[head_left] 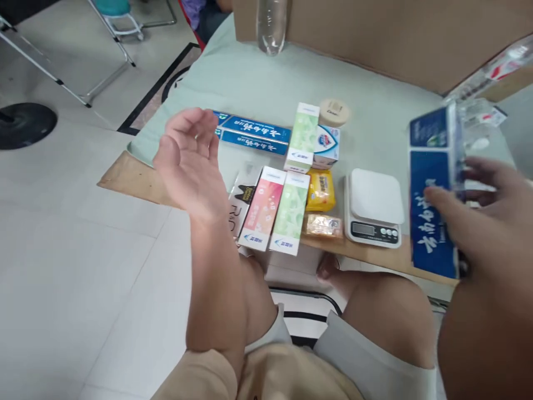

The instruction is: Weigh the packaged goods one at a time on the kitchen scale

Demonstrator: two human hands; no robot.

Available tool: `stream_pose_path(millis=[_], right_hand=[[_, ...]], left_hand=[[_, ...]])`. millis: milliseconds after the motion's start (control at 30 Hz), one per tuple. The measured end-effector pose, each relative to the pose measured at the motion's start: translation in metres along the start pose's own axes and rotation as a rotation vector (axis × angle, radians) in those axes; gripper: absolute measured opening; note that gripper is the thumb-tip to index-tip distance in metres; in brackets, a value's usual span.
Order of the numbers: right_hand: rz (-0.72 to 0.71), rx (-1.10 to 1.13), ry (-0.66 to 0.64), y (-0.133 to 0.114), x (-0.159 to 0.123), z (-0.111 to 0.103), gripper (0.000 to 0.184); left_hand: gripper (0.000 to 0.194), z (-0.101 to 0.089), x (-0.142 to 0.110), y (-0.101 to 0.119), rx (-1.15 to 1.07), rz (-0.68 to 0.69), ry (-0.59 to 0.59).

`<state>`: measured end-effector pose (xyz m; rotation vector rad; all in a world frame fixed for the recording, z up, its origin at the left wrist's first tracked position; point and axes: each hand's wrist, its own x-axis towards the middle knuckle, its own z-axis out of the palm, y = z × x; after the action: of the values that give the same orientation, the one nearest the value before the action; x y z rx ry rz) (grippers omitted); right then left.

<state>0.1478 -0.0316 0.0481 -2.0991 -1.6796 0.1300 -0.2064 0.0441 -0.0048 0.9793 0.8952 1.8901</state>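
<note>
My right hand (491,216) grips a blue toothpaste box (431,194) at the table's right side, thumb across its face. It is held up to the right of a white kitchen scale (377,203), whose platform is bare. Raised over the left part of the table, my left hand (194,164) is open, palm showing and fingers slightly curled, with nothing in it. Its fingers overlap the left ends of two blue toothpaste boxes (254,147) in view; contact cannot be told. Nearer me lie a silver-grey box (239,203), a pink box (264,208) and a green-and-white box (290,214).
Another green box (303,133) leans by a white-and-blue soap box (327,145). A yellow packet (320,190), an orange wrapped bar (323,226) and a round tin (334,114) are close. Clear bottles (271,25) stand by a cardboard wall (353,39). Someone sits beyond the table.
</note>
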Motion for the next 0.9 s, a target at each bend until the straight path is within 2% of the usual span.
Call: stream_pose_path(millis=[33,100,167,233,300,367,467,533,600,667,767,900], right_hand=[[0.222,-0.044,0.043,0.011,-0.004,0.003,0.067],[0.4,-0.084,0.019,0.018,-0.004,0.01,0.07],[0.369,-0.066,-0.013,0.016,0.002,0.018,0.07],[0.321,-0.037,-0.031,0.016,0.009,0.027,0.07],[0.297,-0.01,-0.069,0.02,0.014,0.035,0.07],[0.295,0.009,-0.116,0.027,0.017,0.041,0.071],[0.27,0.056,-0.162,0.039,0.019,0.042,0.069],[0.239,0.151,-0.137,0.05,0.019,0.041,0.064],[0.25,0.289,-0.041,0.064,0.017,0.041,0.059],[0.307,0.429,0.074,0.08,0.013,0.043,0.056],[0.362,0.621,0.123,0.097,0.003,0.049,0.053],[0.309,0.79,0.014,0.097,-0.007,0.05,0.053]], left_hand=[[0.037,0.014,-0.01,0.003,-0.006,0.005,-0.06],[0.033,0.048,-0.032,0.006,-0.001,-0.022,-0.184],[0.025,0.086,-0.056,0.001,0.086,-0.094,-0.348],[0.02,0.121,-0.08,-0.01,0.28,-0.18,-0.553],[0.026,0.15,-0.101,-0.023,0.489,-0.258,-0.709],[0.036,0.169,-0.117,-0.036,0.621,-0.315,-0.795],[0.044,0.183,-0.13,-0.053,0.68,-0.374,-0.861],[0.058,0.186,-0.134,-0.061,0.677,-0.403,-0.836],[0.076,0.187,-0.135,-0.067,0.675,-0.423,-0.755],[0.084,0.188,-0.136,-0.07,0.721,-0.427,-0.703],[0.072,0.193,-0.135,-0.068,0.915,-0.405,-0.759],[0.057,0.206,-0.137,-0.062,1.091,-0.368,-0.863]])
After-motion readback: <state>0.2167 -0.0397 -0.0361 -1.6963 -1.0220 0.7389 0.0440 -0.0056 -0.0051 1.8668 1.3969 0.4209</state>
